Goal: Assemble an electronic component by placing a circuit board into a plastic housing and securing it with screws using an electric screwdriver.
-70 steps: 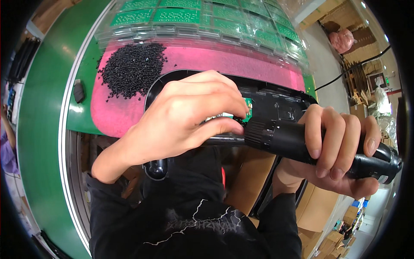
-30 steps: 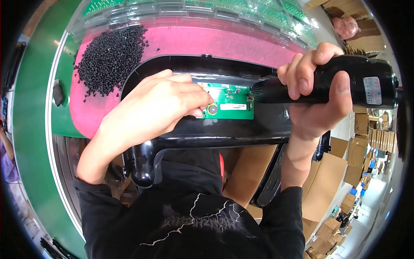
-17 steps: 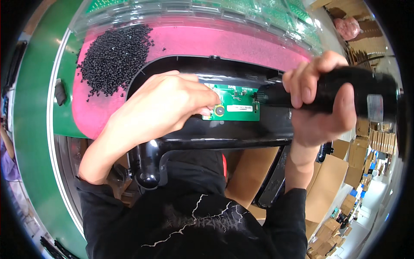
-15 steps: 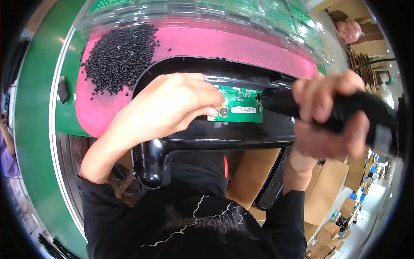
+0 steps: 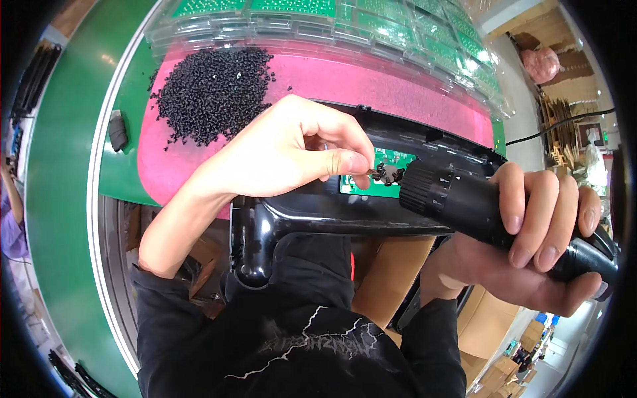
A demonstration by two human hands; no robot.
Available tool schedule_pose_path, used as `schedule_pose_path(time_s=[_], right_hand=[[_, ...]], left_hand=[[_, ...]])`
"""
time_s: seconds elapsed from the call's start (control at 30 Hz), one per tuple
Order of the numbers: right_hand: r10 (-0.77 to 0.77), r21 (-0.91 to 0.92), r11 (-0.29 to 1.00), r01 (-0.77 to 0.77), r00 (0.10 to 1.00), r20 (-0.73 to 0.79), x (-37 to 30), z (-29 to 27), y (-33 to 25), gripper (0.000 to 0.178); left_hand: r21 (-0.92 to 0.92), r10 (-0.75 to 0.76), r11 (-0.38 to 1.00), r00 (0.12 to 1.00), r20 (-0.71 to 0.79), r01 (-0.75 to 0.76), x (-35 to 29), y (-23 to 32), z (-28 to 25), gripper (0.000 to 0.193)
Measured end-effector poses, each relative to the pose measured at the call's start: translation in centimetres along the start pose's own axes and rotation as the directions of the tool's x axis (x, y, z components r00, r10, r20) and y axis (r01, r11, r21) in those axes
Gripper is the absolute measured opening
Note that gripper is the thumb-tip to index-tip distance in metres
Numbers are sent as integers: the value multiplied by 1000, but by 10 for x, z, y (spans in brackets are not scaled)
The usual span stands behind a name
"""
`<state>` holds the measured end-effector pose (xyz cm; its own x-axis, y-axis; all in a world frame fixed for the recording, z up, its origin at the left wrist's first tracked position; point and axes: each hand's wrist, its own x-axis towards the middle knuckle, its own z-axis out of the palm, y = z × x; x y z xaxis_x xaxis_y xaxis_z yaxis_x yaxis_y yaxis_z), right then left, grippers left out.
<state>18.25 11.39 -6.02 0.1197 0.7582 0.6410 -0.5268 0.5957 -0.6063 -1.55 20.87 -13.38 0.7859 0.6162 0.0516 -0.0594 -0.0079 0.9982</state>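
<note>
My right hand (image 5: 531, 225) is wrapped round a black electric screwdriver (image 5: 458, 199), its ribbed collar pointing left. Between thumb and fingers, my left hand (image 5: 298, 149) pinches several small black screws (image 5: 385, 175) close to the screwdriver's front end. The bit cannot be made out. Below them a green circuit board (image 5: 378, 191) lies inside a glossy black plastic housing (image 5: 345, 211), partly covered by my left fingers and the screwdriver. The housing's bent, leg-like end (image 5: 253, 255) points toward my body.
On the pink mat (image 5: 176, 176) at the far left lies a heap of small black screws (image 5: 209, 93). Clear plastic trays (image 5: 312, 26) of green boards line the back. A dark roll (image 5: 118, 131) rests on the green table (image 5: 73, 219). An open cardboard box (image 5: 385, 272) stands below the housing.
The screwdriver has moved nearer and turned, its front end now beside my left fingers. My left hand has shifted right, with screws now showing at its fingertips. The view has shifted slightly.
</note>
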Motion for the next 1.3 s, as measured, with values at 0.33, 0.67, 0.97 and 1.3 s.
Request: schedule_pose_path(time_s=[0.33, 0.67, 0.97, 1.3], right_hand=[[-75, 9, 997, 75, 997, -16, -1, 2, 5, 34], [-99, 14, 995, 99, 995, -25, -2, 0, 6, 35], [-99, 10, 995, 99, 995, -20, -3, 0, 5, 35], [-110, -5, 994, 109, 993, -32, -4, 0, 5, 35]], left_hand=[[-42, 16, 999, 1000, 17, -15, 1, 0, -3, 11], [-53, 21, 998, 1000, 23, -20, 3, -2, -2, 11], [-71, 35, 997, 999, 31, -33, 2, -1, -3, 10], [-115, 54, 992, 997, 46, -48, 1, -5, -3, 13]])
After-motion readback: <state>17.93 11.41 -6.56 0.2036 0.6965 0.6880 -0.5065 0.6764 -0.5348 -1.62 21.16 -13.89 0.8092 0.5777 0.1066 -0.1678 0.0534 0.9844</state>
